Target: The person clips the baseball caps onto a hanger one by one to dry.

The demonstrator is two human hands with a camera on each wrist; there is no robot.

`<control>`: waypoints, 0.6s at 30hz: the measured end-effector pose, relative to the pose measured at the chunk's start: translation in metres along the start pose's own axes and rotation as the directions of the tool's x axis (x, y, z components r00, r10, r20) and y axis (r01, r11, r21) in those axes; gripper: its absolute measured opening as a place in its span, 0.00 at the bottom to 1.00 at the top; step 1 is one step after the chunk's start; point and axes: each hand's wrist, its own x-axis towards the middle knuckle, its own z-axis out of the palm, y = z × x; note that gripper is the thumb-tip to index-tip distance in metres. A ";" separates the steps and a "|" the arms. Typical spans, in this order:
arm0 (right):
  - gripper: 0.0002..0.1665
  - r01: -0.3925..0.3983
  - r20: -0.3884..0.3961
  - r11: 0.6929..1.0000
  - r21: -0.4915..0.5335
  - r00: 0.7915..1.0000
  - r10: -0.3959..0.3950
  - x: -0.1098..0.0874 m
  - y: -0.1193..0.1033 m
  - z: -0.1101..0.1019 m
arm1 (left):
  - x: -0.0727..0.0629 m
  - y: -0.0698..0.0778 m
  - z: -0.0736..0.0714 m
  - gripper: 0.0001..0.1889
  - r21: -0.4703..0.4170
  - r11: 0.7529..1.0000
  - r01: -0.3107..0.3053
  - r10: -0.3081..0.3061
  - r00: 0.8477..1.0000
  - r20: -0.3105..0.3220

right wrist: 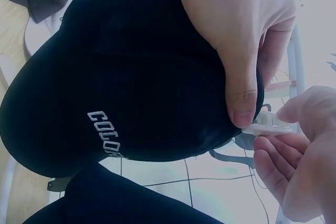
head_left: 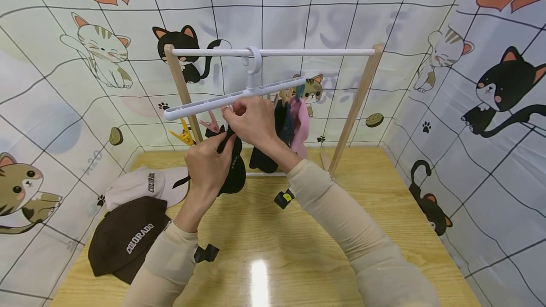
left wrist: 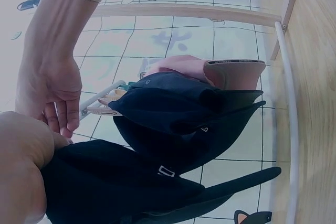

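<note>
My left hand (head_left: 208, 164) grips the edge of a black baseball cap (head_left: 237, 172), thumb pressed on the fabric; white lettering (right wrist: 105, 132) shows on it in the right wrist view. Beside it, my right hand (head_left: 256, 121) pinches a white clip (right wrist: 270, 128) at the cap's edge. Just above both hands, a white clip hanger (head_left: 200, 106) hangs tilted, its left end lower. On its right part hang dark caps (left wrist: 184, 121) and a pink cap (head_left: 301, 124). A pink clip (head_left: 212, 122) and a yellow clip (head_left: 183, 134) dangle from the left part.
A rack with a white rod (head_left: 315, 52) and wooden posts (head_left: 356, 112) stands on the wooden table (head_left: 341, 231). A brown cap (head_left: 128, 236) and a pale cap (head_left: 136, 186) lie at the left. Small black items (head_left: 283, 199) lie on the table. Cat-patterned cloth surrounds it.
</note>
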 end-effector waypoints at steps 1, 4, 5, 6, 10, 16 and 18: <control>0.19 -0.002 0.001 1.000 0.001 1.000 0.002 0.000 0.000 0.000 | 0.000 0.000 0.000 0.08 0.001 1.000 -0.003 0.003 1.000 0.002; 0.19 -0.009 0.005 1.000 0.006 1.000 0.009 0.001 0.000 0.000 | 0.000 0.000 -0.001 0.08 0.002 1.000 -0.008 0.008 1.000 -0.002; 0.20 -0.010 0.006 1.000 0.007 1.000 0.010 0.001 -0.001 0.000 | 0.000 0.000 -0.002 0.08 0.004 1.000 -0.011 0.011 1.000 -0.004; 0.20 -0.012 0.008 1.000 0.009 1.000 0.012 0.001 -0.001 0.000 | 0.001 0.000 -0.002 0.08 0.005 1.000 -0.013 0.013 1.000 -0.004; 0.19 -0.017 0.007 1.000 0.012 1.000 0.017 0.001 -0.001 0.001 | 0.003 0.001 -0.003 0.08 0.018 0.999 -0.027 0.027 0.999 -0.021; 0.19 -0.027 0.012 0.999 0.017 1.000 0.027 0.001 -0.001 0.001 | 0.008 0.002 -0.003 0.08 0.050 0.997 -0.055 0.058 0.997 -0.054; 0.19 -0.032 0.013 0.999 0.021 0.999 0.032 0.001 -0.001 0.002 | 0.009 0.002 -0.003 0.08 0.050 0.997 -0.057 0.059 0.997 -0.058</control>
